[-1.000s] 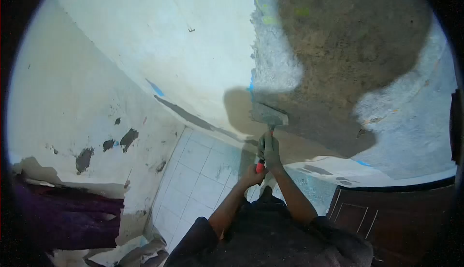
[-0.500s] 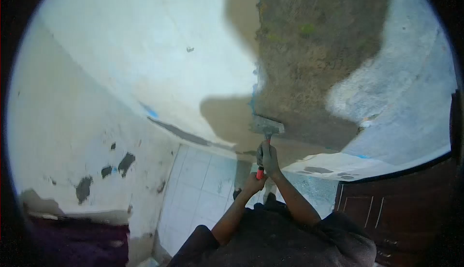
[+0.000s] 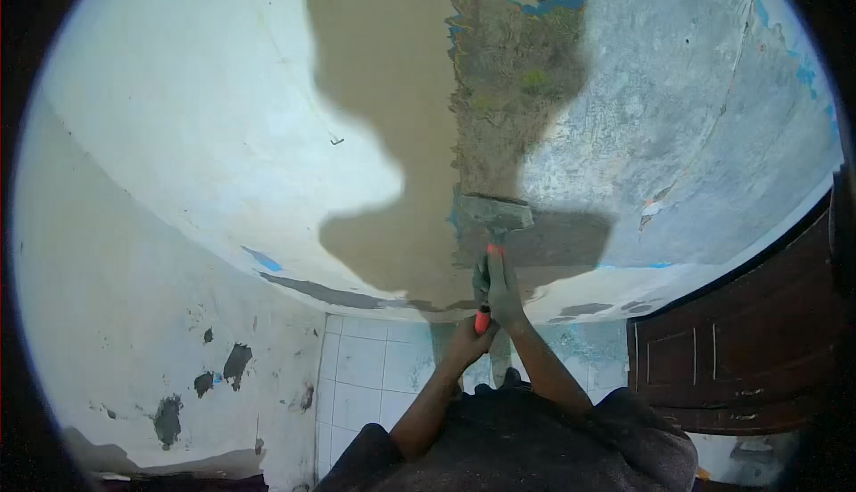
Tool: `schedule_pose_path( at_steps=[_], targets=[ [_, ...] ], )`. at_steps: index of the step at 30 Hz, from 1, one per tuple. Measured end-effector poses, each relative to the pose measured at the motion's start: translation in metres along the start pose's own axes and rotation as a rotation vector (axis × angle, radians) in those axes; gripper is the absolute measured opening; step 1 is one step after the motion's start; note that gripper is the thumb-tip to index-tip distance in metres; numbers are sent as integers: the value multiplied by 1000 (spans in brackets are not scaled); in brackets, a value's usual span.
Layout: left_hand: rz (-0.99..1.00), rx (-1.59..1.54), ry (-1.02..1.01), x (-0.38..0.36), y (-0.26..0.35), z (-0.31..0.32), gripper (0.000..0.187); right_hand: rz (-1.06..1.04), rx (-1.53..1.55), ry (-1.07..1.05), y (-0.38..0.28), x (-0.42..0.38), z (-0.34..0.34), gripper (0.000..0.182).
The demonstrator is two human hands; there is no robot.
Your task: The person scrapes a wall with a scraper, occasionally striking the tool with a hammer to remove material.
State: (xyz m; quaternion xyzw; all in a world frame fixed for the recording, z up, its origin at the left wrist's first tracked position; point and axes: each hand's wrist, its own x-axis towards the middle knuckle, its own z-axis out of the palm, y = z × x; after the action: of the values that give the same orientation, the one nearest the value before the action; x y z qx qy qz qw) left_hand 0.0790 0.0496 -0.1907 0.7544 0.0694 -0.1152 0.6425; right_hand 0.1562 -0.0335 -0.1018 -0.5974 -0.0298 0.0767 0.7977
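Observation:
A wide scraper point(image 3: 497, 213) with a red handle has its blade at the wall, by the lower left edge of a bare grey patch point(image 3: 571, 127). My right hand point(image 3: 501, 291) is wrapped round the upper handle just below the blade. Lower down, my left hand point(image 3: 471, 340) grips the red end of the same handle. Left of the blade the wall point(image 3: 223, 91) carries cream paint, with a ragged blue and brown edge between it and the patch.
A side wall point(image 3: 134, 314) with dark chipped spots stands at the left. White floor tiles point(image 3: 361, 363) lie below the wall. At the lower right is a dark brown panelled wooden piece point(image 3: 767, 358). A small hook point(image 3: 336, 141) sticks out of the cream wall.
The view has turned, and the shadow on the wall has shifted left. The scraper blade appears slightly higher and less tilted. Both hands keep their hold on the handle.

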Motion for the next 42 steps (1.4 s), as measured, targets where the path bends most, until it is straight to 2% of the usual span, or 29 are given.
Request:
schedule_pose_path(
  at_steps=[1, 2, 3, 4, 5, 6, 7, 8, 9, 11, 12, 13, 15, 16, 17, 19, 21, 23, 25, 27, 28, 31, 34, 37, 39, 40, 42],
  targets=[
    [1, 0, -1, 1, -10, 1, 40, 30, 103, -28, -2, 0, 1, 44],
    [8, -66, -44, 1, -27, 5, 41, -44, -24, 4, 37, 7, -16, 42],
    [13, -136, -87, 3, -51, 13, 42, -40, -25, 5, 55, 2, -23, 42],
    [-73, -137, -121, 6, -82, 20, 44, 53, 22, 16, 68, -4, -27, 42],
    [-75, -136, -123, -4, -95, 26, 44, 142, 71, 29, 79, -12, -29, 41],
    [-149, -105, -117, -8, -103, 30, 44, 124, 71, 79, 90, -18, -28, 40],
    [-216, -74, -109, -6, -106, 31, 44, 111, 71, 75, 77, -14, -23, 40],
    [-167, -122, -169, -3, -110, 30, 43, 104, 77, 34, 64, -14, -21, 40],
    [-172, -123, -170, 1, -106, 26, 43, 109, 85, -3, 55, -18, -20, 40],
    [-113, -393, -150, 13, -81, 19, 45, 63, 59, -16, 52, -1, -19, 40],
    [-80, -171, -83, 3, -41, 15, 39, -25, -10, 19, 25, 5, -7, 40],
    [-84, -173, -76, -1, -9, 9, 39, -113, -78, 51, -2, 7, 3, 40],
    [63, -281, -126, -10, 35, -1, 32, -84, -45, -23, -57, 0, 17, 38],
    [80, -312, -122, -17, 44, -2, 24, -60, -16, -91, -70, -2, 19, 37],
    [78, -317, -116, -24, 51, 3, 24, -56, -19, -96, -68, -1, 17, 37],
    [88, -656, 63, -40, 53, 14, 26, -49, 49, -64, -56, -2, 14, 35],
    [162, -634, 38, -50, 21, 23, 27, -119, -12, -33, -25, -7, 4, 35],
    [48, -510, 149, -62, 24, 32, 26, -51, -23, -75, -19, -12, -3, 35],
    [95, -546, 133, -64, 49, 29, 24, -39, 7, -107, -43, -13, 1, 37],
    [92, -456, 110, -64, 80, 18, 35, -20, 121, -203, -71, -10, 6, 37],
    [157, -429, 94, -63, 88, 14, 38, -20, 124, -204, -87, -9, 10, 37],
    [163, -353, 118, -70, 119, 8, 45, -66, 257, -286, -114, -8, 15, 37],
    [222, -376, 133, -89, 103, 13, 49, 49, 324, -374, -110, -15, 9, 37],
    [222, -387, 149, -114, 106, 11, 55, 106, 371, -347, -103, -27, 4, 36],
    [334, -133, 133, -124, 110, 5, 56, 116, 334, -353, -117, -29, 10, 36],
    [238, -140, 139, -129, 132, 2, 58, 108, 351, -356, -123, -27, 15, 35],
    [253, -196, 157, -131, 141, 4, 57, 82, 365, -381, -146, -24, 26, 34]
  ],
)
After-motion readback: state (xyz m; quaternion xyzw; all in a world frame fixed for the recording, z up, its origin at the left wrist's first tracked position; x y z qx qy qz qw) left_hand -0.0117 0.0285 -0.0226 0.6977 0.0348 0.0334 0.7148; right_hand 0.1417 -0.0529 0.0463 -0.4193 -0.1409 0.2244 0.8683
